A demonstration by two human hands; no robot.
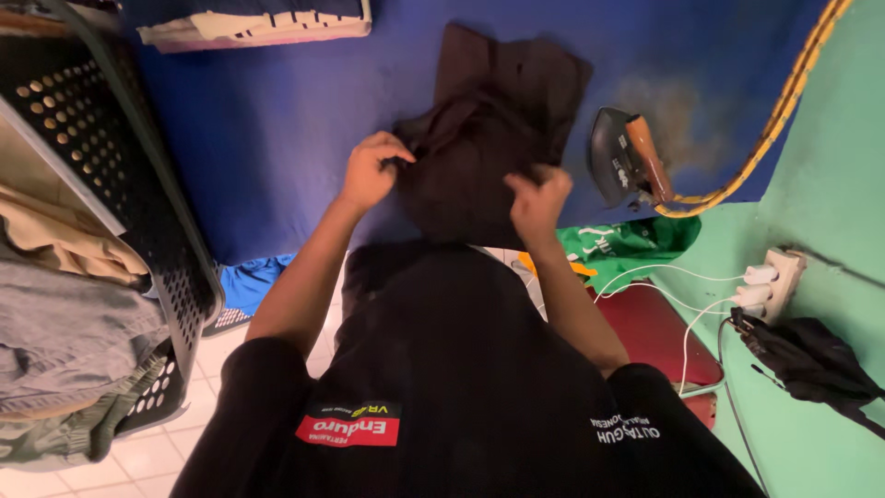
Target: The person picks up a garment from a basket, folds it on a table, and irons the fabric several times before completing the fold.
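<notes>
While my left hand (369, 172) and right hand (537, 201) pinch it, the dark garment (489, 129) lies crumpled. The blue cloth (277, 120) is bare on its left; the iron (625, 157) stands near on its right.

Matt dark cloth garment (493, 138) on blue fabric surface (277, 120) (scorched near the iron (625, 157)); perforated plastic basket (101, 157).

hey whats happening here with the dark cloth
A person is bent over a blue-covered surface, working on a dark garment with both bare hands. The left hand pinches the garment's left edge, and the right hand grips its lower right part. An iron rests on the blue cover just right of the garment, apart from it. A black laundry basket with clothes sits on the left side, and a power strip hangs on the green wall.
</notes>
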